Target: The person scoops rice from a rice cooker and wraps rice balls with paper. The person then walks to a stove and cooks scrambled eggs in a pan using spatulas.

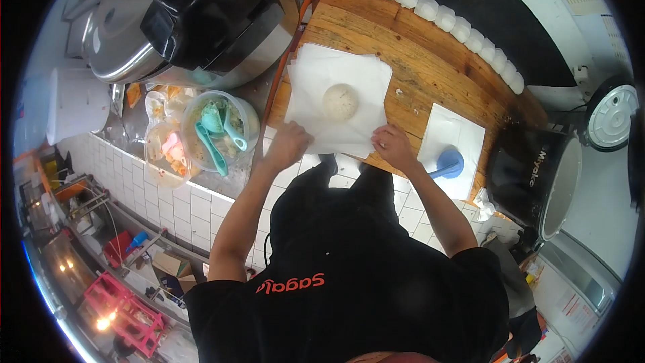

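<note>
The near edge of the white paper (312,70) is being pinched at both corners, the fingers of the left hand (289,146) closing on its left side and those of the right hand (394,146) on its right. Farther left, teal spoons (213,154) are being held in a clear tub (253,115), beside the work. Between the hands, on the paper stack near the edge of the wooden table (416,74), a rounded mound of rice (340,101) is being supported. By judgement, the weight is being carried mostly by that mound, soft, probably sticky and easily crumbled, while the paper is being kept thin, limp and prone to slip or crease. The better hold is being offered by the sheet's corners and edges, with light, even tension; the rice itself is best being left unpressed. To the right, a blue cup (450,163) is being supported by another sheet (443,124), apart from the right hand.
</note>
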Motion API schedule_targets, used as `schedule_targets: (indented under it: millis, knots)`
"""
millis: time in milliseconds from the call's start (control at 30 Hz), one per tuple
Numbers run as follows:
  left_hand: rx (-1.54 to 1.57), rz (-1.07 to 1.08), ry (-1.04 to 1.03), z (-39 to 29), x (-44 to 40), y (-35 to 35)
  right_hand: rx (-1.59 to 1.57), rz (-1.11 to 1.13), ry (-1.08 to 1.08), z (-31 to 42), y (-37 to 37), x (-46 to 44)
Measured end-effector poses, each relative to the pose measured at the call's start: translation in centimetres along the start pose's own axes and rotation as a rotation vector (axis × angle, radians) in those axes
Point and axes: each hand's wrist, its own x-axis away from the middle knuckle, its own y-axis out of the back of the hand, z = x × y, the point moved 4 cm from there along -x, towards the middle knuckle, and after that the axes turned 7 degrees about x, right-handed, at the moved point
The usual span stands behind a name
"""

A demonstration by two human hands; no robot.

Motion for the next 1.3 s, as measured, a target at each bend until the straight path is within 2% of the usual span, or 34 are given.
schedule_targets:
  millis: [100, 167, 233, 267, 333, 433, 467, 567, 600, 667, 767, 800, 833, 900, 967, 1067, 1167, 1300]
  knots:
    - [0.207, -0.007, 0.03, -2.3, 0.3, 1.2, -0.005, 0.057, 0.027, -0.5, 0.5, 1.8]
    - [0.322, -0.15, 0.053, -2.3, 0.6, 1.2, -0.081, 0.08, 0.042, -0.9, 2.0, 2.0]
    - [0.423, -0.356, 0.077, -2.3, 0.6, 1.6, -0.302, 0.15, -0.183, -2.6, 2.2, 1.0]
    - [0.558, -0.347, 0.275, -0.8, 0.6, 0.9, -0.412, 0.185, -0.296, -3.5, 2.1, 0.4]
    - [0.828, -0.315, 0.677, 2.4, 0.6, -1.6, -0.589, 0.157, -0.387, -4.3, 1.8, -2.9]
    - [0.955, -0.563, 0.797, 4.1, 0.4, -3.4, -0.758, 0.22, -0.561, -6.3, 0.2, -5.8]
    - [0.834, -0.559, 0.801, 4.5, 0.6, -3.5, -0.797, 0.255, -0.622, -7.1, -0.8, -6.2]
    - [0.604, -0.627, 0.727, 5.2, 1.3, -4.2, -0.848, 0.173, -0.64, -7.6, -1.2, -6.0]
    - [0.67, -0.608, 0.805, 4.1, 1.2, -3.1, -0.826, 0.092, -0.72, -7.6, -1.1, -5.5]
    - [0.499, -0.606, 0.853, 2.7, 1.3, -1.9, -0.773, -0.082, -0.865, -6.9, -0.6, -5.2]
    - [0.193, -0.591, 0.835, 1.0, -0.6, 0.2, -0.055, -0.498, -0.436, -2.5, 2.6, -4.6]
    - [0.084, -0.582, 0.815, 0.6, -1.3, 0.5, -0.156, -0.406, -0.378, -0.6, 2.0, -4.4]
    - [0.066, -0.571, 0.691, 0.8, -2.8, 0.6, -0.257, -0.315, -0.321, 1.6, 1.0, -4.3]
    - [0.032, -0.544, 0.434, 2.6, -7.4, 1.5, -0.029, -0.164, -0.017, 6.4, -0.6, -4.5]
    - [-0.17, -0.365, 0.374, 2.6, -11.4, 3.8, 0.099, -0.029, 0.06, 8.3, -2.1, -5.3]
    - [-0.214, 0.108, 0.59, 3.9, -15.0, 5.3, 0.178, 0.08, 0.054, 8.0, -2.3, -6.5]
    - [-0.323, 0.122, 0.457, 3.9, -15.6, 4.9, 0.076, 0.196, 0.089, 5.8, -3.1, -7.0]
    - [-0.104, 0.12, 0.368, 1.9, -14.6, 5.8, 0.008, 0.328, -0.098, 3.8, -1.8, -9.4]
